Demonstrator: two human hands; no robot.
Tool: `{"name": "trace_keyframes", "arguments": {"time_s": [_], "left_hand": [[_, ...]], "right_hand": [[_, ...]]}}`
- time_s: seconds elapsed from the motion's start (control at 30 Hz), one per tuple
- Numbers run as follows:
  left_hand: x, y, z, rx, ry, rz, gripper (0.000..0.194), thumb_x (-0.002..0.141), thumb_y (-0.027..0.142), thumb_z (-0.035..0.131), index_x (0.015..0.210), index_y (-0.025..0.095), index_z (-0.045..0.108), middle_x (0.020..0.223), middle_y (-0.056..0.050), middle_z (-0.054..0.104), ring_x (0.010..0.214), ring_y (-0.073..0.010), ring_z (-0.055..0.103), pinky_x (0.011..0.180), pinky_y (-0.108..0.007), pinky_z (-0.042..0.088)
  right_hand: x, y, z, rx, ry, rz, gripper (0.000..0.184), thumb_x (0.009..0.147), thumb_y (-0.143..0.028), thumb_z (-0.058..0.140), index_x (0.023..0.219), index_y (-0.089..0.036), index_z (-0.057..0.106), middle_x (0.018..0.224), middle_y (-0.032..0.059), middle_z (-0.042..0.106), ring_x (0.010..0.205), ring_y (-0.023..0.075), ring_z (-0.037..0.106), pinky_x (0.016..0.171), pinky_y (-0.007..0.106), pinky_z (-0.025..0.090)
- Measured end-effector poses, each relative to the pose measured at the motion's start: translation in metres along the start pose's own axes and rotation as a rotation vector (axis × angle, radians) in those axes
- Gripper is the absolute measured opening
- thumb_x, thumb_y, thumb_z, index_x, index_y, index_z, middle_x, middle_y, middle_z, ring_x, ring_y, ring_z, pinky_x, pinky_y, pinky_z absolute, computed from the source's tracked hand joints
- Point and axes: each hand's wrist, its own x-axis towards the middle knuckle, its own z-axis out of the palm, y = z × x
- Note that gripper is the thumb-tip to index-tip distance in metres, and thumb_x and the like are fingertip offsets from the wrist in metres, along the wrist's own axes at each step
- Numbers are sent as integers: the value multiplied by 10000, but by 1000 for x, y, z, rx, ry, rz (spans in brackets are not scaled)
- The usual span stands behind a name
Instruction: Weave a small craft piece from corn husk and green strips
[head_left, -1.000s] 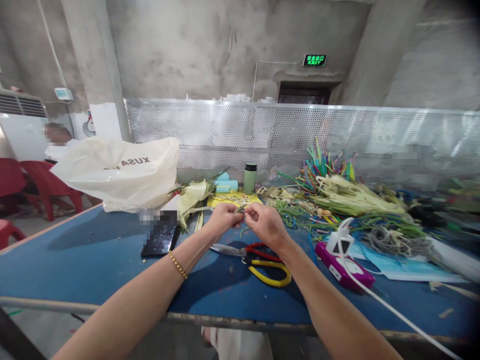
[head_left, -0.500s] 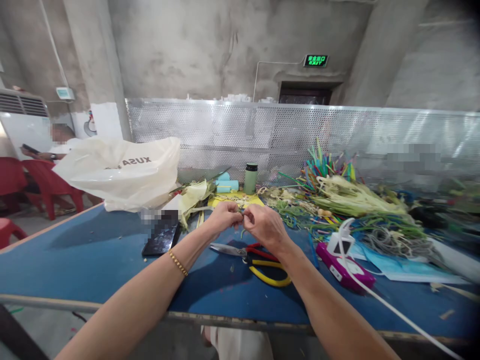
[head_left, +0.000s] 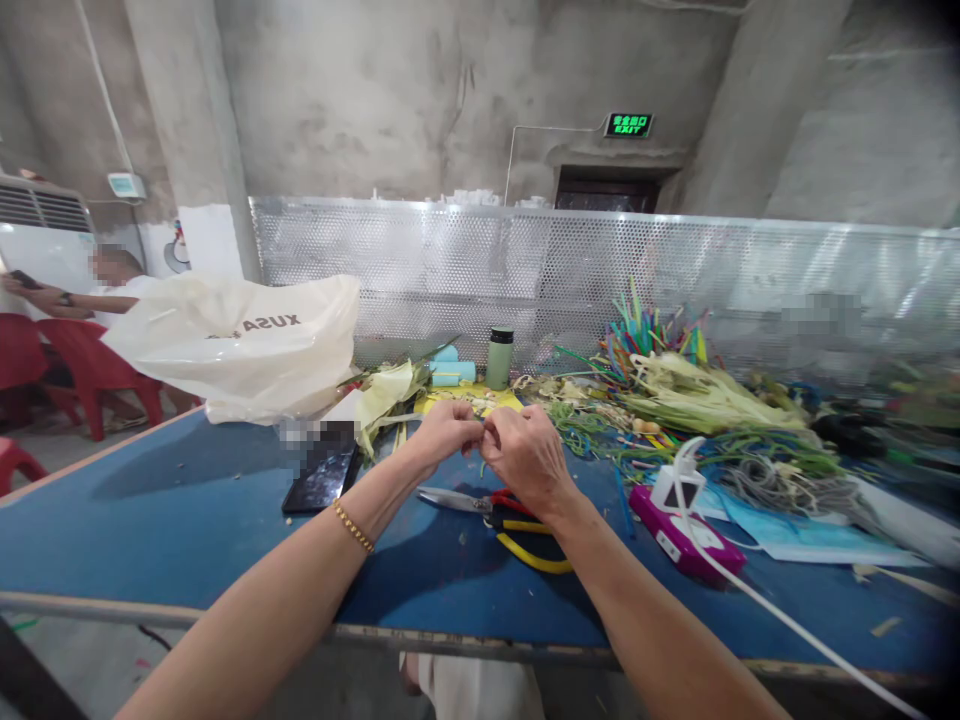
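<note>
My left hand [head_left: 445, 433] and my right hand [head_left: 523, 455] meet above the blue table [head_left: 187, 510], fingers pinched together on a small green piece that is mostly hidden between them. A gold bracelet [head_left: 354, 527] circles my left wrist. Just below my hands lie scissors with red and yellow handles [head_left: 504, 520]. A dark phone [head_left: 321, 478] lies to the left of my left hand.
A white plastic bag [head_left: 240, 345] sits at the back left. A green bottle [head_left: 499, 357] stands by the perforated metal screen [head_left: 600, 270]. Piles of leaves and coloured strips [head_left: 697, 400] cover the right side, beside a magenta power bank [head_left: 686, 535] with a white cable. A person sits far left.
My hands have stayed pinched together, the right hand shifting slightly left and turning. The person at far left has stretched an arm out.
</note>
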Motion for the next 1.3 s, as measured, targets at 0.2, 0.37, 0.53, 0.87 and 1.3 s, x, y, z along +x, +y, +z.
{"name": "trace_keyframes", "arguments": {"time_s": [0.2, 0.37, 0.53, 0.87, 1.3], "left_hand": [[0, -1, 0, 68, 63, 4, 224, 598, 62, 546, 465, 174, 405, 390, 50, 444, 379, -64, 420, 400, -193, 288], [0, 1, -6, -15, -8, -32, 130, 631, 76, 551, 524, 140, 516, 442, 19, 520, 405, -71, 468, 418, -194, 293], [0, 5, -6, 3, 10, -19, 107, 626, 73, 587, 536, 121, 553, 450, 25, 530, 410, -60, 469, 434, -188, 316], [0, -2, -3, 56, 33, 35, 128, 634, 97, 595, 528, 133, 533, 442, 38, 519, 417, -56, 467, 441, -180, 311], [0, -3, -1, -13, -14, 1, 195, 605, 61, 562, 479, 160, 450, 398, 41, 491, 395, -71, 470, 431, -191, 309]], "right_hand": [[1, -5, -4, 61, -26, 25, 179, 860, -225, 495, 737, -163, 611, 710, 83, 659, 677, 205, 535, 771, 342, 355], [2, 4, 1, 482, -103, 283, 126, 805, -173, 555, 847, -178, 673, 728, 37, 721, 653, 166, 640, 696, 278, 451], [2, 9, 3, 637, -139, 395, 141, 784, -178, 580, 844, -179, 708, 721, 32, 740, 641, 163, 681, 639, 254, 489], [1, 7, 2, 482, -85, 349, 101, 783, -191, 574, 767, -193, 674, 676, 22, 715, 597, 158, 634, 608, 253, 433], [0, 6, 5, 147, -68, 113, 116, 799, -136, 532, 769, -159, 642, 712, 68, 686, 668, 195, 558, 711, 308, 362]]}}
